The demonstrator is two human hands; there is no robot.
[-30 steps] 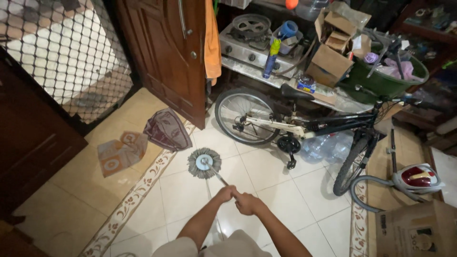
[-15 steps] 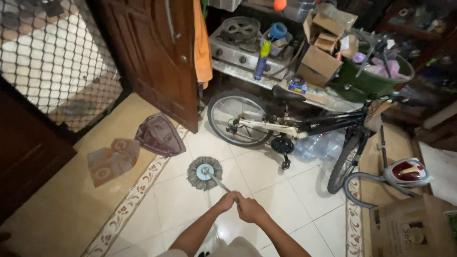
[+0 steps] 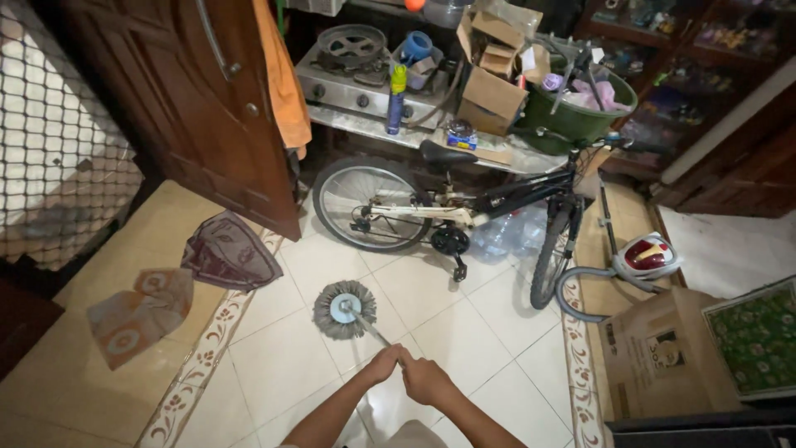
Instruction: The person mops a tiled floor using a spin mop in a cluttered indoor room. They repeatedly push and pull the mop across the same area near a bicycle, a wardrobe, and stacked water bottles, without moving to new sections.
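Nearest the camera, the left hand and the right hand sit close together, both curled tight round the thin metal handle of a spin mop, fingers wrapped shut on the shaft with the left just ahead of the right. The handle is a slim, shiny rod whose long axis slants from the hands up and to the left, pointing away from the person toward the round mop head. That head lies flat on the glossy white floor tiles, a shaggy grey disc of strands with a pale blue plastic hub at its centre. To the left a patterned border strip runs diagonally across the floor, and beyond it two limp cloths lie crumpled: an orange-brown rag and a darker maroon one. To the right stands a brown cardboard box, with a red and white canister vacuum cleaner and its grey ribbed hose behind. Farther off a bicycle with a pale frame leans before a cluttered metal shelf holding a gas stove, beside a dark wooden door.
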